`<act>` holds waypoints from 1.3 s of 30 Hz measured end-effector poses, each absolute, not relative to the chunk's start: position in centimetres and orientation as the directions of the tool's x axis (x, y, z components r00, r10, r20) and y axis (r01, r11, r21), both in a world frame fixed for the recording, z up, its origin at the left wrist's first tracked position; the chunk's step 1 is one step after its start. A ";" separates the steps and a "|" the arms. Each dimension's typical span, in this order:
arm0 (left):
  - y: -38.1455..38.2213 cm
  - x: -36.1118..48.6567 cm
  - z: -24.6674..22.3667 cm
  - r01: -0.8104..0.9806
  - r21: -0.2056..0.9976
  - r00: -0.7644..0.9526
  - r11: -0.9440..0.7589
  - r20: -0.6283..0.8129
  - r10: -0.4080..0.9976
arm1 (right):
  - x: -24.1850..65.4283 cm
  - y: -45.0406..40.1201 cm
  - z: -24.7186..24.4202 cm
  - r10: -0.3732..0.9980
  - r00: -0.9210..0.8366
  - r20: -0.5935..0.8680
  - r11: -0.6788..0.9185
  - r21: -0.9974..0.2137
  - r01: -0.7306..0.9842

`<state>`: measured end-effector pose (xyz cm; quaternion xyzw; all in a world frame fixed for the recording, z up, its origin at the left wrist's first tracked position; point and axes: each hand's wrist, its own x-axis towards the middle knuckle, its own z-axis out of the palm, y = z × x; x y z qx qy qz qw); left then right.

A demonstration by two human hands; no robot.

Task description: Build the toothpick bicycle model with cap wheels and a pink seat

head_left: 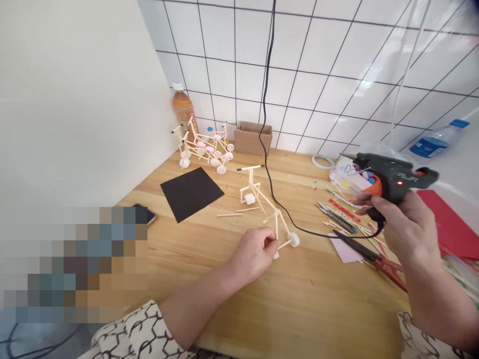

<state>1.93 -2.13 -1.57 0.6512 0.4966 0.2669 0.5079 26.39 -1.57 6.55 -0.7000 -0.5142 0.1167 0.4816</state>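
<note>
A small tricycle model (264, 196) made of thin wooden sticks stands on the wooden table, with a dark-tipped handlebar at its far end. White wheels (294, 240) sit at its near end and another at the front. My left hand (258, 253) is closed in a pinch at the model's near end, by a rear upright stick and wheel; its fingertips partly hide the grip. In my right hand (400, 219) is a black hot glue gun (396, 174), raised over the right side. Its nozzle points left, a red light glows on its body, and its cord trails from the handle.
The black cord (266, 99) hangs down and loops across the table. Finished stick models (205, 147), a drink bottle (183, 107) and a cardboard box (253, 138) stand at the back. Black card (192, 194) lies left; small snips (339, 218) and red-handled scissors (377, 259) lie right.
</note>
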 end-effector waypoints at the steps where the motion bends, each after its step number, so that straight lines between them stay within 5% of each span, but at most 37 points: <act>1: -2.1 1.9 -1.6 0.378 0.926 0.363 0.008 -0.157 0.918 | 26.2 -1.7 6.6 0.837 0.423 0.347 0.075 -0.839 0.539; 4: -2.1 1.9 -1.7 0.382 0.924 0.365 0.009 -0.160 0.917 | 25.8 -2.5 6.8 0.792 0.422 0.440 0.229 -0.856 0.463; 8: -2.1 1.8 -1.8 0.367 0.930 0.365 0.021 -0.164 0.916 | 25.9 -3.8 7.0 0.736 0.472 0.485 0.203 -0.824 0.530; 16: -2.1 1.9 -1.9 0.377 0.926 0.366 0.038 -0.186 0.912 | 27.1 -5.0 5.5 0.889 0.393 0.235 -0.059 -0.793 0.607; 26: -2.2 1.8 -1.4 0.387 0.921 0.372 0.036 -0.192 0.908 | 27.0 -5.5 4.1 0.929 0.354 0.105 -0.090 -0.866 0.492; 33: -2.2 1.9 -1.4 0.387 0.921 0.365 0.035 -0.188 0.912 | 26.3 -2.8 2.2 0.966 0.212 -0.148 -0.202 -0.944 0.260; 39: -2.2 1.9 -1.6 0.379 0.925 0.364 0.030 -0.179 0.914 | 25.4 0.5 0.7 0.971 0.161 -0.177 -0.233 -0.851 0.470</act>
